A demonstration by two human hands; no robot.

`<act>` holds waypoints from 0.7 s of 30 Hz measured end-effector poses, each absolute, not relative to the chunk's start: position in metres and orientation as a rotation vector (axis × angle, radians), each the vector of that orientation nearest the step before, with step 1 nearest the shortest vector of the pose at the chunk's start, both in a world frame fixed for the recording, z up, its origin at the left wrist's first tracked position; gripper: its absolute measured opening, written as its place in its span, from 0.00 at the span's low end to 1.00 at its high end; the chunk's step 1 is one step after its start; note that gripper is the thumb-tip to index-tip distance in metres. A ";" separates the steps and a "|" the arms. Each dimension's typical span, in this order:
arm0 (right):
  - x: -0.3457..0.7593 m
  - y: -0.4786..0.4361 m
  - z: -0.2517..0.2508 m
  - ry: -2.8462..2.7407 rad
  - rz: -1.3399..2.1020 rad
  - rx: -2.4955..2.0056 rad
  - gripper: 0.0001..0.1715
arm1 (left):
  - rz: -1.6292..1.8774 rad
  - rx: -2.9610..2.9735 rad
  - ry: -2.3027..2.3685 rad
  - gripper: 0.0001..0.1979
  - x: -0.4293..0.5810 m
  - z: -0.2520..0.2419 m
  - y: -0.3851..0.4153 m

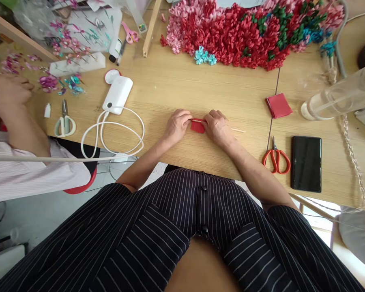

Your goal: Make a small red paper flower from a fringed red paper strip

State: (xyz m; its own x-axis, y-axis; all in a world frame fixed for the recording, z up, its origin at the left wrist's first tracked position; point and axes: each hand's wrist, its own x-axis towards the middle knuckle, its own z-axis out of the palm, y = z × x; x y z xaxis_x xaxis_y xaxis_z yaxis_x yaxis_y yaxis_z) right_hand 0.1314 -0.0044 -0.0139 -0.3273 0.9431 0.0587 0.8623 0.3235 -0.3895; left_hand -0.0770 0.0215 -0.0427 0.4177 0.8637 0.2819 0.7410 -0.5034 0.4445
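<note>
A small piece of red fabric (197, 127) lies on the table between my hands, its upper edge at a thin pale stick (239, 130). The stick passes beneath my right hand and its end shows to the right. My left hand (178, 123) has its fingertips closed at the left end of the fabric edge. My right hand (218, 125) is closed over the right end, fingers curled down. Part of the stick and fabric edge is hidden by my fingers. A folded red cloth square (279, 106) and red-handled scissors (276, 158) lie to the right.
A black phone (306, 164) rests near the right front edge. Red and pink fabric flowers (237, 34) are heaped at the back. A white power bank (118, 95) with a looped cable and white-handled scissors (65, 121) lie left, near another person's arm (21, 117). A clear tube (337, 93) stands right.
</note>
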 end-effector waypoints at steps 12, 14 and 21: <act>0.137 0.000 -0.016 -2.336 0.432 -1.628 0.16 | 0.759 2.412 1.454 0.08 -0.070 -0.046 0.020; 0.139 0.000 -0.017 -2.344 0.424 -1.608 0.15 | 0.760 2.401 1.480 0.09 -0.070 -0.047 0.019; 0.137 -0.001 -0.017 -2.387 0.403 -1.645 0.14 | 0.761 2.487 1.450 0.13 -0.068 -0.044 0.017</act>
